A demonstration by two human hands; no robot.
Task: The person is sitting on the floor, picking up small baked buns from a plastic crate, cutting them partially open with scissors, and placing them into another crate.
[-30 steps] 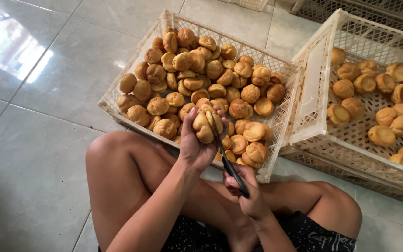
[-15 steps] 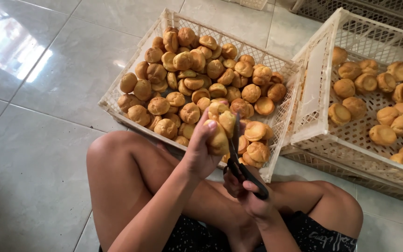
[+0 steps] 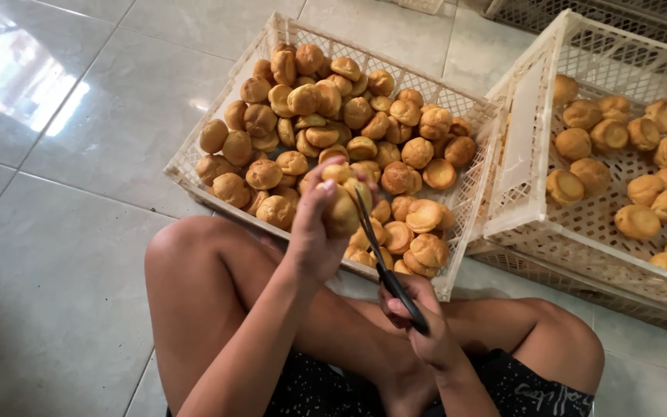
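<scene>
My left hand [image 3: 314,232] grips a golden cream puff [image 3: 343,210] just above the near edge of the left crate [image 3: 225,96]. My right hand [image 3: 418,320] holds black scissors [image 3: 384,259] by the handles, below and to the right of the puff. The blades point up and touch the puff's right side. Several loose puffs [image 3: 333,116] fill the left crate behind my hands.
A second cream-coloured crate [image 3: 526,139] on the right holds several more puffs [image 3: 642,154] and rests tilted on another crate. My bare knees spread left [image 3: 187,255] and right [image 3: 557,340] on the glossy grey tiled floor [image 3: 55,232].
My left hand has turned the puff and lowered it slightly. The scissors moved in from the right, and their blades now meet the puff's side.
</scene>
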